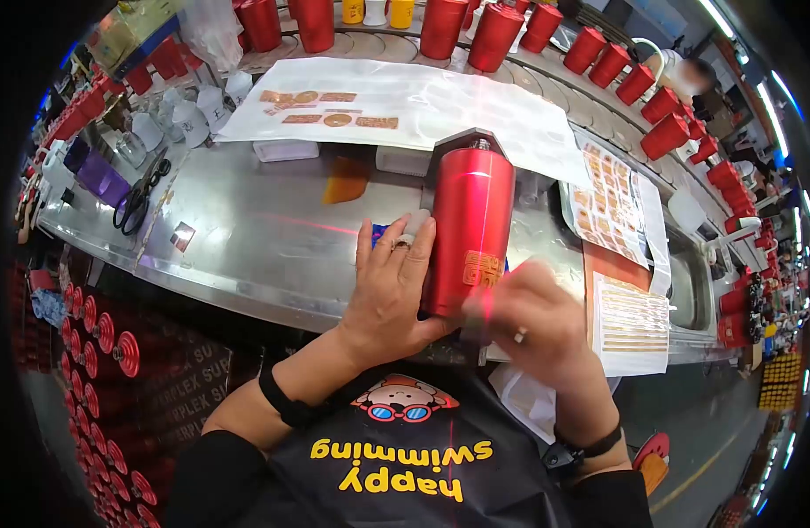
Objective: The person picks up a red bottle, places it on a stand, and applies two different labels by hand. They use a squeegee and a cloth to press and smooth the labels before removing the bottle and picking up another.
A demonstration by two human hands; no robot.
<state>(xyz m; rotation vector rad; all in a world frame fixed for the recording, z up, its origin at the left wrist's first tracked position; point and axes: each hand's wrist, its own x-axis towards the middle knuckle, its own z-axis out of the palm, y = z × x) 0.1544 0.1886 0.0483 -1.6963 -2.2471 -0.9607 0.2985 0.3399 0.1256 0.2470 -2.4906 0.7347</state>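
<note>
A shiny red metal bottle (472,211) lies on its side, its threaded neck pointing away from me against a dark angular support (453,143). Near its base is a gold decal (482,268) with a character-like pattern. My left hand (389,290) holds the bottle from the left, fingers extended along its side and thumb by the base. A white covering shows on one fingertip. My right hand (537,321) is smeared by motion just right of the base, close to the decal. Its fingers look bent, and a blurred dark shape beneath them cannot be made out.
A white sheet with gold decals (334,110) lies beyond the bottle. Decal sheets (609,207) and a gold-striped sheet (632,326) are at right, near a sink (691,282). Scissors (142,195) and an amber scraper-like piece (346,180) lie left. Red containers (497,37) line the conveyor.
</note>
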